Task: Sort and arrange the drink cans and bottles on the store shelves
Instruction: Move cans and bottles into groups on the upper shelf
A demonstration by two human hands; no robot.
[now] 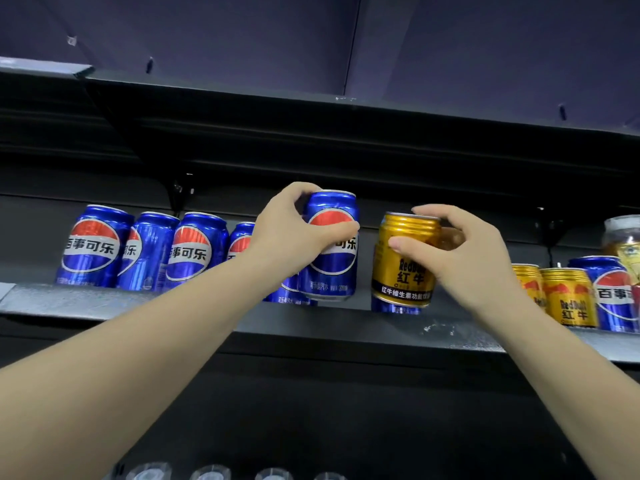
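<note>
My left hand (pixel 294 230) grips a blue Pepsi can (pixel 330 265), held upright just above the front of the grey shelf (pixel 69 301). My right hand (pixel 464 251) grips a gold Red Bull can (pixel 403 268) by its upper part, also lifted at the shelf front. A blue can base (pixel 398 309) shows under the gold can. Several blue Pepsi cans (pixel 91 245) stand in a row to the left, partly hidden by my left arm.
At the right stand two gold Red Bull cans (pixel 568 297), another Pepsi can (pixel 613 292) and a clear jar (pixel 623 237). A dark shelf (pixel 346 109) hangs overhead. Bottle caps (pixel 211 472) show on a lower level at the bottom edge.
</note>
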